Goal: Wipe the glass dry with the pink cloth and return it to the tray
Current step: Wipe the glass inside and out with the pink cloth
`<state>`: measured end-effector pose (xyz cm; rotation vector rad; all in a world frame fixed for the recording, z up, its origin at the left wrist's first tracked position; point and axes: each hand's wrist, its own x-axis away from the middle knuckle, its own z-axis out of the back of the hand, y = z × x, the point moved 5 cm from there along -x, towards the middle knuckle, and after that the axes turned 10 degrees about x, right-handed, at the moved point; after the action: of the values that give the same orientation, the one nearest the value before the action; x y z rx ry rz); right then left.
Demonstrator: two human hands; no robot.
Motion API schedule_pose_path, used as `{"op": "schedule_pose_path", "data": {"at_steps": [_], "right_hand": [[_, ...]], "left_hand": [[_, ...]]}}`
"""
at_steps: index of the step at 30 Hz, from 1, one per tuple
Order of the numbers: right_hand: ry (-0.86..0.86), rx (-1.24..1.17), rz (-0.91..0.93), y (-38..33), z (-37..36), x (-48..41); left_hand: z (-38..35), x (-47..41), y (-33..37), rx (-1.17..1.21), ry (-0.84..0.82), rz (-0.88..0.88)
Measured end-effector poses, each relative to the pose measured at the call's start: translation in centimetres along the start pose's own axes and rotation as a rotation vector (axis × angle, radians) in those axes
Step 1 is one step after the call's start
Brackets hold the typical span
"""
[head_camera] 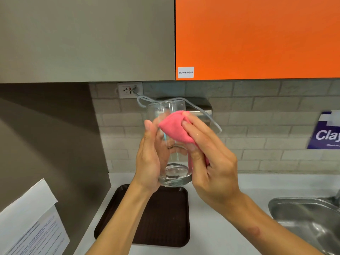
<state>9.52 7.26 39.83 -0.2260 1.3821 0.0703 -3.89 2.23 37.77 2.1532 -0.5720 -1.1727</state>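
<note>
A tall clear glass is held upright in the air above the counter. My left hand wraps its left side, thumb up along the wall. My right hand presses a folded pink cloth against the glass's right side near the upper half, with more cloth bunched in the palm. Directly below the glass lies a dark brown tray on the white counter, with nothing on its visible surface.
A steel sink sits at the right. At the lower left a white paper sheet hangs on a brown wall. Behind the glass, a grey cable runs from a wall socket across a steel dispenser. Grey and orange cupboards hang overhead.
</note>
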Motion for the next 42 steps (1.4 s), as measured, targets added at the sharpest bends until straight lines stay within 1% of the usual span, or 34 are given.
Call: {"op": "schedule_pose_path", "data": {"at_steps": [4,7,11,13,15,18,21,24,26,27,29,31,32,35,38,42], "right_hand": [[0.021,0.004,-0.023,1.0,0.1,-1.3],[-0.045,-0.015,-0.043,1.3,-0.8,1.1],[-0.151,-0.028,-0.2,3.0,-2.2,4.3],[-0.163,-0.032,-0.298,4.5,-2.6,3.9],[-0.16,-0.019,-0.356,5.3,-3.0,3.9],[-0.19,0.002,-0.353,4.3,-3.6,6.7],[-0.249,-0.042,-0.369,3.9,-4.1,8.1],[-0.211,-0.117,-0.528,5.6,-4.0,6.0],[-0.208,-0.144,-0.581,5.5,-3.9,5.6],[-0.229,-0.121,-0.566,4.8,-3.8,6.1],[-0.297,-0.034,-0.465,3.0,-3.8,8.0],[-0.347,0.049,-0.323,1.8,-3.9,9.6],[-0.362,0.061,-0.288,1.7,-4.0,9.6],[-0.374,-0.018,-0.334,2.6,-3.9,7.4],[-0.328,-0.108,-0.371,2.6,-3.6,5.5],[-0.287,-0.186,-0.428,3.0,-3.3,4.0]], "left_hand": [[0.2,0.3,-0.9,0.047,-0.015,0.04],[1.3,0.5,-1.5,-0.042,0.07,0.045],[3.1,1.6,-4.2,-0.122,0.175,0.141],[3.2,2.1,-5.7,-0.105,0.168,0.214],[3.3,2.2,-6.7,-0.102,0.173,0.26],[3.9,2.0,-7.2,-0.118,0.26,0.248],[4.4,2.1,-7.8,-0.125,0.33,0.248],[3.3,2.6,-8.1,-0.125,0.303,0.273],[2.9,2.8,-7.9,-0.151,0.317,0.273],[3.0,2.9,-7.9,-0.167,0.337,0.268],[3.5,3.1,-8.2,-0.181,0.364,0.277],[3.8,3.7,-8.6,-0.183,0.355,0.304],[3.7,4.0,-8.8,-0.166,0.335,0.322],[3.2,4.0,-8.9,-0.065,0.283,0.351],[2.5,3.4,-7.9,0.053,0.265,0.348],[2.1,3.2,-7.1,0.144,0.216,0.329]]}}
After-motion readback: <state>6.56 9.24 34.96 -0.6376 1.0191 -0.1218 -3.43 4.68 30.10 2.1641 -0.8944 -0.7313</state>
